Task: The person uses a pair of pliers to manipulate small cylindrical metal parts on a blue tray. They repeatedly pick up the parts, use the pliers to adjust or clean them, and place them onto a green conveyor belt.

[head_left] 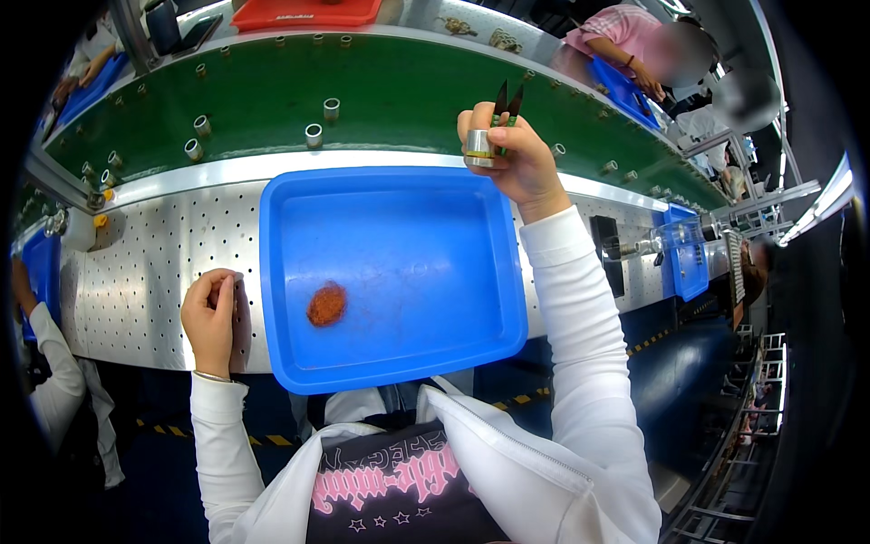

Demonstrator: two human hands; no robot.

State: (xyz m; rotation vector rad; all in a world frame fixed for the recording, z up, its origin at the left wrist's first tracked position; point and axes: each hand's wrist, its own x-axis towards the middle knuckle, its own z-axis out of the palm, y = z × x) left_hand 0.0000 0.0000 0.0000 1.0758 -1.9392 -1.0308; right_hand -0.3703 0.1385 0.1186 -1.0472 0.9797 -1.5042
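Left hand (210, 317) pinched shut on the perforated tabletop (154, 263), right hand (512, 150) up over the belt with a metal ring (478, 148) and snips (506, 107).

Going left to right: the left hand's fingers are curled tight together, maybe on something tiny, can't tell what. Next is the blue tray (390, 272), with a small rust-coloured clump (326, 304) in it. The right hand is closed around the short metal ring plus green-handled thread snips, blades pointing up. My take: keep the ring above the tray so any trimmings drop in, and keep the tips away from the fingers. Behind runs a green conveyor belt (381, 91) dotted with more metal rings (314, 136); other workers sit along the line, a red tray (308, 13) at the far side.
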